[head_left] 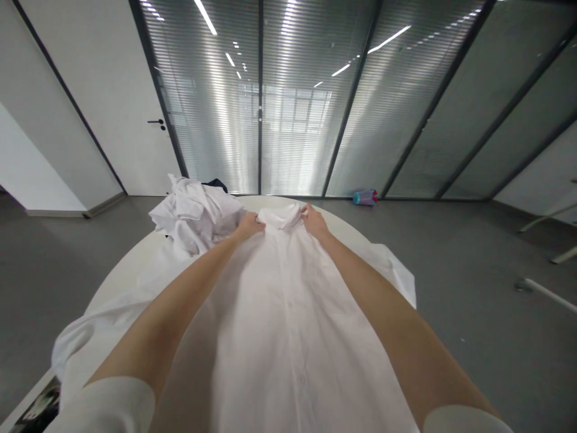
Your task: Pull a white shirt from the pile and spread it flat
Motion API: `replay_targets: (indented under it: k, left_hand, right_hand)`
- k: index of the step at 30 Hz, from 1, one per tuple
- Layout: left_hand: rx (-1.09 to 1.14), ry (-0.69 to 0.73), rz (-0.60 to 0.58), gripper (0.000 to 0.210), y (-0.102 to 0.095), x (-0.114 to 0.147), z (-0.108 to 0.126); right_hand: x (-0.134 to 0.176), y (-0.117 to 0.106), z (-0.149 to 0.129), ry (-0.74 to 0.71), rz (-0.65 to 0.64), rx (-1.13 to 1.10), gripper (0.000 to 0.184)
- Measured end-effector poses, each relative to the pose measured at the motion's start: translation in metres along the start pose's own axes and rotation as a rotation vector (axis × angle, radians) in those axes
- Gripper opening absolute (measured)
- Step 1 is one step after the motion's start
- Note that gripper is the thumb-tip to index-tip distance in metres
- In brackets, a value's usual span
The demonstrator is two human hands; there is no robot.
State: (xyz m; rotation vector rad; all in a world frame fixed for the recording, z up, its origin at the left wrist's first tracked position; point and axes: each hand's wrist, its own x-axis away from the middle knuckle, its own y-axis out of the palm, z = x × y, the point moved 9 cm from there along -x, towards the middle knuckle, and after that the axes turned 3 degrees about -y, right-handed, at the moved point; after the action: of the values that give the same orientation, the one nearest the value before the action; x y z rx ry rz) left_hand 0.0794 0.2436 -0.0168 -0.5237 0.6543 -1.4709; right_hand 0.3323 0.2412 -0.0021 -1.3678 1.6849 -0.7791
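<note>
Holding a white shirt [279,288] by the neck end, both arms reaching forward. Left hand [250,224]: grip closed on cloth just beside the collar [282,218], thumb and fingers pinching. Right hand [315,221]: grip likewise closed at the opposite side of the collar; exact fingertip contact too small to resolve.

Shirt location: front up on the round white counter [345,231], collar at the far edge, body running toward the wearer and out of view at the bottom. Button placket [291,305] lies roughly midway between the forearms. Probable reason for the paired hold: two points either side of the neck should keep the collar level and the front square, with tension shared evenly.

Sleeves: left-side white cloth [94,328] trails outward across the counter; right-side white cloth [394,273] drapes past its edge. Both presumably shirt sleeves, set outside the arms so the front lies unobstructed.

Crumpled white pile [193,210] sits at far left, near the left hand, seemingly aside to leave the middle for the shirt.
</note>
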Motion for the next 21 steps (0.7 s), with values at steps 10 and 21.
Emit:
replay_targets:
  k: [10, 21]
  left_hand:
    - [-0.19, -0.022, 0.109, 0.043, 0.01, -0.001, -0.004]
    - [-0.641, 0.623, -0.047, 0.031, 0.037, -0.012, 0.039]
  right_hand:
    - [0.002, 0.039, 0.008, 0.038, -0.033, 0.192, 0.036]
    - [-0.004, 0.043, -0.022, -0.306, 0.098, 0.176, 0.064]
